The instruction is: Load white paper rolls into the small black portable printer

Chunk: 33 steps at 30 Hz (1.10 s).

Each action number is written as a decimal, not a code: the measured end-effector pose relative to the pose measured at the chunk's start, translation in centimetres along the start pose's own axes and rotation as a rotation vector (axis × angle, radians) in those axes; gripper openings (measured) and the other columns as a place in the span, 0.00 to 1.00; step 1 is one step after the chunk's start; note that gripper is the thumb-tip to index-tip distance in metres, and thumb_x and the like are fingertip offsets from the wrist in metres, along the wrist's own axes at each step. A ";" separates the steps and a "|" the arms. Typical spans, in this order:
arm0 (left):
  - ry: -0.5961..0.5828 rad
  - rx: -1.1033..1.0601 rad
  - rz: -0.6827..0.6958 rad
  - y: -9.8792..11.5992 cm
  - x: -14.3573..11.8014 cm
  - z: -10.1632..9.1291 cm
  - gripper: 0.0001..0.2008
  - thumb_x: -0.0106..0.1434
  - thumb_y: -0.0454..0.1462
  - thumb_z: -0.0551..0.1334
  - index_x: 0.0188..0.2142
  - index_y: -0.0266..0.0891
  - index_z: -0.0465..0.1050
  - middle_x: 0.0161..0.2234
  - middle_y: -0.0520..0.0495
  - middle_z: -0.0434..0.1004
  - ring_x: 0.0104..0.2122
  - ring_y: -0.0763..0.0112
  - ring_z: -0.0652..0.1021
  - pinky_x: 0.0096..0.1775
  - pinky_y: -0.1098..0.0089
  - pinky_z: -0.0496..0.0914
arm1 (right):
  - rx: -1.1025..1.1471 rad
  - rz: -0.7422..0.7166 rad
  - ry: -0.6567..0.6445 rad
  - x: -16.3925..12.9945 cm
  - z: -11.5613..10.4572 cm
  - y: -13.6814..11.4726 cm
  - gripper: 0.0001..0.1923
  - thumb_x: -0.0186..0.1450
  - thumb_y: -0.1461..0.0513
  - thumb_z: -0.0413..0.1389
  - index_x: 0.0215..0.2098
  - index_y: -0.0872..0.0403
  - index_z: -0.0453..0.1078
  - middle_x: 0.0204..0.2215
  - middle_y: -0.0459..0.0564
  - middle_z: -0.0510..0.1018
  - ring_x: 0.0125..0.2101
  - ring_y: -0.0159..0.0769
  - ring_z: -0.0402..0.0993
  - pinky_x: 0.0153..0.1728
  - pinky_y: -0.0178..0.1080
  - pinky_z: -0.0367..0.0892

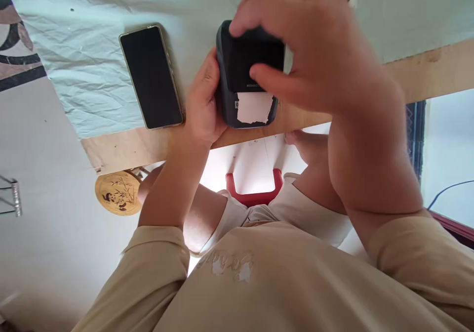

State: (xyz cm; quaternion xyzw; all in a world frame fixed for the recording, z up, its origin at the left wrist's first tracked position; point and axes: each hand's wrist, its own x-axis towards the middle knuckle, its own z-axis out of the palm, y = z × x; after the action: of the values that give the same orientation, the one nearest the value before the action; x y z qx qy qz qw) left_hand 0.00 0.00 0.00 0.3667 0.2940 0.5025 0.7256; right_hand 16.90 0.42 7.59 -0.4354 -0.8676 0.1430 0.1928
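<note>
My left hand (205,100) is wrapped around the left side and lower edge of a black rounded handheld device (255,60), which I hold over the near edge of the table. A glossy dark panel covers its upper part, with small lettering too blurred to read. Below the panel is a torn white paper patch (255,107). My right hand (303,40), slightly blurred, arches over the device's upper right, thumb and forefinger apart above the dark panel. Whether those fingertips touch it I cannot tell, and the device's far right corner is hidden behind that hand.
A phone (151,77) with a dark screen lies left of the device on the pale green tablecloth (89,70). The table's wooden edge (126,146) runs across in front of me. Below are a round wooden stool top (117,192) with a panda drawing and a red seat edge (255,197).
</note>
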 end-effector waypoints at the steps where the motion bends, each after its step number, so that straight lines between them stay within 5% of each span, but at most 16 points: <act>1: -0.005 -0.003 -0.001 0.0 0.0 -0.1 0.17 0.68 0.42 0.47 0.36 0.47 0.74 0.40 0.52 0.77 0.52 0.62 0.73 0.58 0.62 0.65 | 0.025 0.009 -0.021 0.1 0.5 0.1 0.23 0.59 0.64 0.50 0.53 0.57 0.66 0.52 0.50 0.69 0.53 0.36 0.66 0.53 0.36 0.62; 5: -0.039 -0.062 0.000 0.1 0.1 -0.3 0.17 0.69 0.40 0.46 0.39 0.42 0.74 0.40 0.49 0.76 0.50 0.63 0.73 0.58 0.61 0.64 | 0.095 -0.006 0.024 0.4 1.4 0.1 0.26 0.56 0.63 0.54 0.54 0.57 0.65 0.53 0.54 0.67 0.54 0.36 0.66 0.54 0.37 0.62; 10: -0.030 -0.116 -0.011 0.2 0.2 -0.5 0.16 0.69 0.38 0.48 0.41 0.41 0.74 0.39 0.49 0.75 0.45 0.66 0.75 0.57 0.63 0.65 | 0.071 0.066 -0.123 0.2 0.7 -0.4 0.27 0.60 0.61 0.50 0.58 0.52 0.59 0.57 0.49 0.62 0.59 0.33 0.60 0.60 0.36 0.59; 24: 0.017 -0.053 -0.077 0.4 0.2 -0.5 0.14 0.68 0.39 0.48 0.38 0.46 0.73 0.42 0.49 0.75 0.60 0.60 0.67 0.64 0.60 0.57 | 0.125 -0.014 -0.066 0.2 1.1 0.1 0.32 0.56 0.62 0.54 0.59 0.60 0.59 0.56 0.56 0.62 0.58 0.39 0.61 0.59 0.41 0.60; 33: 0.000 -0.139 -0.041 0.5 0.1 -0.2 0.15 0.68 0.36 0.48 0.36 0.39 0.73 0.37 0.48 0.74 0.44 0.66 0.74 0.56 0.64 0.66 | 0.130 0.065 -0.104 0.2 0.6 -0.6 0.30 0.59 0.61 0.52 0.60 0.58 0.59 0.58 0.53 0.61 0.60 0.36 0.60 0.62 0.38 0.58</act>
State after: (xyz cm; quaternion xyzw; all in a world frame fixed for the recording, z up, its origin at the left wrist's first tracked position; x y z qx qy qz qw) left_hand -0.38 0.30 0.29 0.3094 0.2662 0.5066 0.7594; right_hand 16.06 0.18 7.36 -0.4417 -0.8508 0.2279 0.1706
